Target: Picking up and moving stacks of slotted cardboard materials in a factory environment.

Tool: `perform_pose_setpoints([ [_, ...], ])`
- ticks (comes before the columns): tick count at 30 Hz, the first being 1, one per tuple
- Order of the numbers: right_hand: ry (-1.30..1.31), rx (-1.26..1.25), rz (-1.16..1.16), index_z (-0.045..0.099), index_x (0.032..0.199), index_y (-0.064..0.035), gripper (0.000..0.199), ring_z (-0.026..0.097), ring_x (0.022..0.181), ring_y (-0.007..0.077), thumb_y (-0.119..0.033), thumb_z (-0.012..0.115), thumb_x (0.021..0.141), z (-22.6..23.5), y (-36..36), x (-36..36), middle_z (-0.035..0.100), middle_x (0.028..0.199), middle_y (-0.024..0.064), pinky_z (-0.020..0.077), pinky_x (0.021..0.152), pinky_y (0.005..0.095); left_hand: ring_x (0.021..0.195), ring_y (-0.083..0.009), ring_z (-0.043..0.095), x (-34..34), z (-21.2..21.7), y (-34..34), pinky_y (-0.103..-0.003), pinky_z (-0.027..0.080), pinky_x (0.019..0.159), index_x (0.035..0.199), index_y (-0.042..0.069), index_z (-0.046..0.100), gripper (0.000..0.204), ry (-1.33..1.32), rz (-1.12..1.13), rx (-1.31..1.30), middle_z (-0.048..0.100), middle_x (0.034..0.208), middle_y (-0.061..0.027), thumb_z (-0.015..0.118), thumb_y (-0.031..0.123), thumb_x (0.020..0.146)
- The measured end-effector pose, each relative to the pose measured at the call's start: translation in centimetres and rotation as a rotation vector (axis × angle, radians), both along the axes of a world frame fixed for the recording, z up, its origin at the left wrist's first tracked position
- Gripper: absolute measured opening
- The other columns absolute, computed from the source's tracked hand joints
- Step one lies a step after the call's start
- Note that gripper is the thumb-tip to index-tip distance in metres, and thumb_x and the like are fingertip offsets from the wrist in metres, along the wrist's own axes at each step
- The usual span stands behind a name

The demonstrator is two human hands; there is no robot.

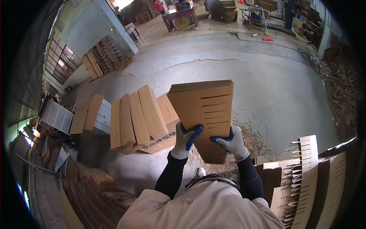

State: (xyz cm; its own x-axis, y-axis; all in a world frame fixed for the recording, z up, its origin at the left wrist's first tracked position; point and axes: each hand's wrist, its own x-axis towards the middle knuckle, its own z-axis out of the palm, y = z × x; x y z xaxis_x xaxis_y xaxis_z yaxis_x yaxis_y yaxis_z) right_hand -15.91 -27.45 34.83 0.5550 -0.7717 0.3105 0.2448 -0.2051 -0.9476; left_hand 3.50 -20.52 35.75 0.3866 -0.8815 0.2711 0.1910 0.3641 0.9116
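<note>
A thick stack of brown cardboard sheets with a row of slots cut in it stands tilted in front of me, held between both hands. My left hand, in a white and blue work glove, grips its left edge with the thumb across the near face. On the right edge, my right hand in a matching glove clasps the stack the same way. The fingers behind the stack are hidden. To the left of it, more slotted cardboard stacks rest on a flattened printed carton.
Slotted cardboard with strips sticking out stands close at my right. Cardboard scraps litter the floor beyond my right hand. Bent cardboard sheets lie at lower left. Wooden pallets lean on the left wall. A red-framed machine stands far off.
</note>
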Motion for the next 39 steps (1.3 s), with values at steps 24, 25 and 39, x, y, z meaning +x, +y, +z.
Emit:
perform_pose_setpoints([
  [24,-0.206,-0.020,-0.225,0.059,0.118,0.0041,0.050,0.067,0.095,0.0156,-0.019,0.080,0.080,1.1,-0.7,0.4,0.071,0.105,0.0104,0.0534,0.085,0.0299,0.094,-0.0152,0.067,-1.4,-3.2,-1.1,-0.029,0.055,0.083,0.117,-0.002,0.058,0.061,-0.300,-0.039,-0.013,0.068,0.105,-0.0079,0.082,0.040,0.080],
  [25,-0.215,-0.011,-0.226,0.058,0.118,0.0042,0.050,0.067,0.096,0.0155,-0.018,0.080,0.079,1.3,-0.5,0.4,0.070,0.105,0.0105,0.0533,0.086,0.0298,0.093,-0.0151,0.067,-1.4,-2.7,-1.0,-0.029,0.055,0.083,0.117,-0.002,0.058,0.060,-0.289,-0.053,-0.025,0.068,0.104,-0.0078,0.081,0.039,0.081],
  [39,-0.048,-0.050,-0.315,0.068,0.107,0.0063,0.020,0.067,0.081,0.0106,-0.007,0.063,0.093,0.4,-5.9,-3.0,0.073,0.089,0.0083,0.0535,0.074,0.0246,0.088,-0.0124,0.064,0.1,-1.2,-1.7,-0.025,0.053,0.079,0.108,-0.001,0.066,0.025,-0.131,0.246,0.076,0.069,0.100,-0.0040,0.075,0.007,0.086],
])
